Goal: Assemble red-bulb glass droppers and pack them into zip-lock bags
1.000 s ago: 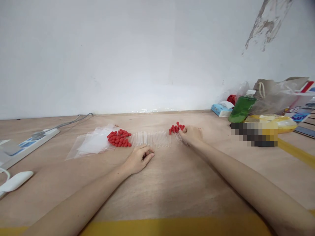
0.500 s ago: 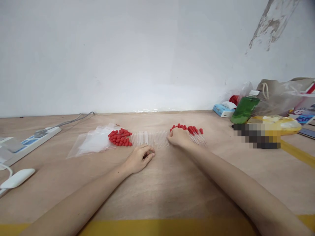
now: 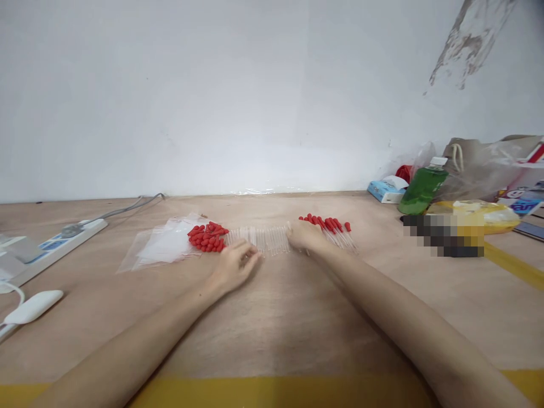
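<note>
Where clear tubes (image 3: pixel 274 241) point lengthwise away, right hand (image 3: pixel 307 236) at their right end, grip hidden from view; left hand (image 3: pixel 233 265), grip apart, beside red bulbs (image 3: pixel 207 238).

The wall (image 3: pixel 238 102) past my hands (image 3: pixel 235 265) looks bright, a soft shadow (image 3: pixel 314 340) lies between my arms (image 3: pixel 391 297), and blocky squares (image 3: pixel 444 235) hide a spot right of my right hand (image 3: pixel 306 235)

The tabletop (image 3: pixel 272 317) is showing smooth, wood-like grain with a soft sheen; the clear tubes (image 3: pixel 272 240) are glinting like glass or plastic. The red bulbs (image 3: pixel 207 237) are looking rubbery, the bags (image 3: pixel 164 246) are reading as thin, translucent plastic, and the wall (image 3: pixel 212 102) is flaking roughly at upper right.
</note>
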Tool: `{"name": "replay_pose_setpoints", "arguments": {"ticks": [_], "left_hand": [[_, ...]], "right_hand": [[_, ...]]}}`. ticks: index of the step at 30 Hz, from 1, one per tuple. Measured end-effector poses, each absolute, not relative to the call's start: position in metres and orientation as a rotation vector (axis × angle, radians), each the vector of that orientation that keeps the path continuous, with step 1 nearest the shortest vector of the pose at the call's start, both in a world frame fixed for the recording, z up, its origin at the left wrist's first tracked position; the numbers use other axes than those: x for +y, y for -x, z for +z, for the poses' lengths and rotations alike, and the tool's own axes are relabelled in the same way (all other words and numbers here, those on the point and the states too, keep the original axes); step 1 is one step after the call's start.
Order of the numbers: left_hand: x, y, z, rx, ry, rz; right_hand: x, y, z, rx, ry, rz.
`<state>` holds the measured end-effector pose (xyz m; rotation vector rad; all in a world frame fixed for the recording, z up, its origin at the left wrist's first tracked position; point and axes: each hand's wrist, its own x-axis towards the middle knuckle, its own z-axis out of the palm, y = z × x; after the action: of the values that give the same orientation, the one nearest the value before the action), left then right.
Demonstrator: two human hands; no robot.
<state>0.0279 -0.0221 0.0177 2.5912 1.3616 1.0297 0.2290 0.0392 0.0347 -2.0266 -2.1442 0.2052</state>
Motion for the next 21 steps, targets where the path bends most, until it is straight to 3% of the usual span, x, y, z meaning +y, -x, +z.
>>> {"name": "replay_pose_setpoints", "arguments": {"ticks": [5,12,21], "left_hand": [[0.03,0.031,0.06,1.79,-2.634,0.978],[0.087,0.066,0.075,1.517,-2.762,-0.015],[0.092,0.071,0.075,1.603,-2.745,-0.138]], "right_hand": [[-0.001,-0.268,0.024,-2.15,1.524,0.088],[-0.031,-0.291,-0.006,-2.187,1.109,-0.053],[-0.028,-0.29,-0.014,-2.157,0.989,-0.115]]}}
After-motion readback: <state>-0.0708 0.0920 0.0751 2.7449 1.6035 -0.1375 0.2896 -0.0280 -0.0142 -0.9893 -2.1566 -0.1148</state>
